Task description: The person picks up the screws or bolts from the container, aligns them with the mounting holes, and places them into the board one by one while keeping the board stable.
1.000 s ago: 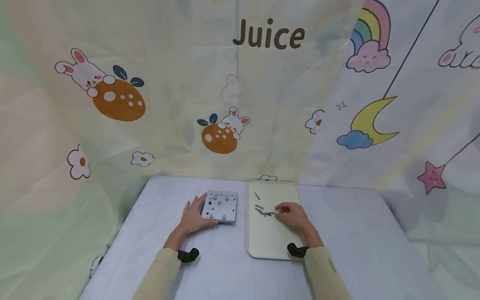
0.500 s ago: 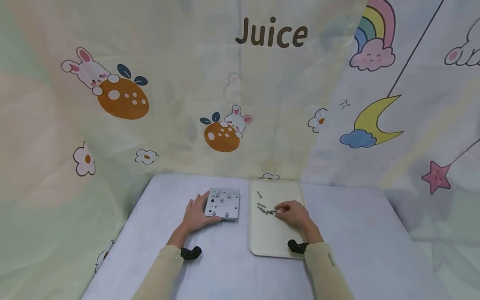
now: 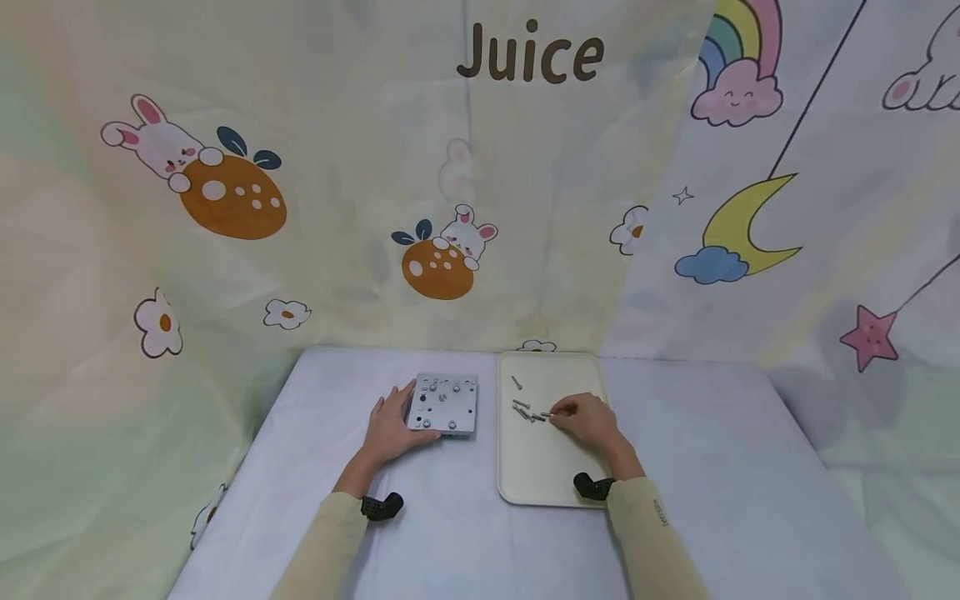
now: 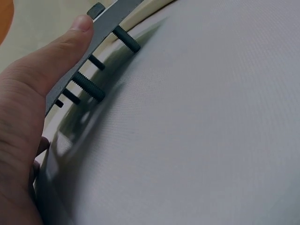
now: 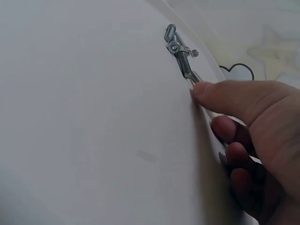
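A square grey metal plate (image 3: 444, 407) with several holes and screws lies left of the tray. My left hand (image 3: 385, 429) holds its near left corner, thumb along the front edge, fingers by the left side. In the left wrist view, threaded screw ends (image 4: 89, 86) stick out beneath the plate (image 4: 110, 23). Over the tray, my right hand (image 3: 591, 422) pinches a small metal screw (image 3: 547, 414) between thumb and fingers. Its threaded end (image 5: 195, 76) shows past the thumb in the right wrist view; the rest is hidden. Several loose screws (image 3: 522, 412) lie just left of those fingertips.
The cream tray (image 3: 536, 475) has a low raised rim and sits right of the plate. A white cloth (image 3: 480, 542) covers the table. Behind it hangs a printed curtain (image 3: 337, 167). Both wrists wear small black devices (image 3: 382, 506).
The head view has shifted slightly. My right fingertips and the pinched screw have moved a little away from the screw beside them. My left hand stays on the plate.
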Demonstrator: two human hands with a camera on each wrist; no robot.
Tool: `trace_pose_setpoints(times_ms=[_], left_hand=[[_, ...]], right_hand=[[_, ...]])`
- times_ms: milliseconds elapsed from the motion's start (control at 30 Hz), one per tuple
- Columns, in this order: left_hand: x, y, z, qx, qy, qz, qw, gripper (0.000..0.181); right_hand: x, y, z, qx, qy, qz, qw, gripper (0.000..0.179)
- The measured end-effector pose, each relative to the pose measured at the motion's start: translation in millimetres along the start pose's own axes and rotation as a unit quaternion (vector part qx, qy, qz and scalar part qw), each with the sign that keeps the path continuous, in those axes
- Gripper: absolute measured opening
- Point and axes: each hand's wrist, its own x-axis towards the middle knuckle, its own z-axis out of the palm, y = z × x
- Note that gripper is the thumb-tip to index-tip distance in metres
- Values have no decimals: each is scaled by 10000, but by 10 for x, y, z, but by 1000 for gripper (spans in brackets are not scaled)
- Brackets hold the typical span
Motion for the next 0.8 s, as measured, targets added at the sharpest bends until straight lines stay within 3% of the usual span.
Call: trace_pose_setpoints(times_ms=[300,433,533,700,800], left_hand=[[-6,-11,7,-29,275,99,9996,125],[18,-1,10,-8,137,64,9999,126],[29,8,7,-13,-1,41,10000,127],[58,-1,-10,2,212,148,9997,125],[48,-14,-16,30,148,110,9998,127]], right_hand=[[68,30,-77,1030,221,-283,9940,4],[93,29,-116,1204,454,-215,9915,4],[108,-60,-171,1278,476,-176,9905,5],[191,-283,-243,1658,376,-288,9850,14],[220,-398,-246,1754,230,-288,9838,19]])
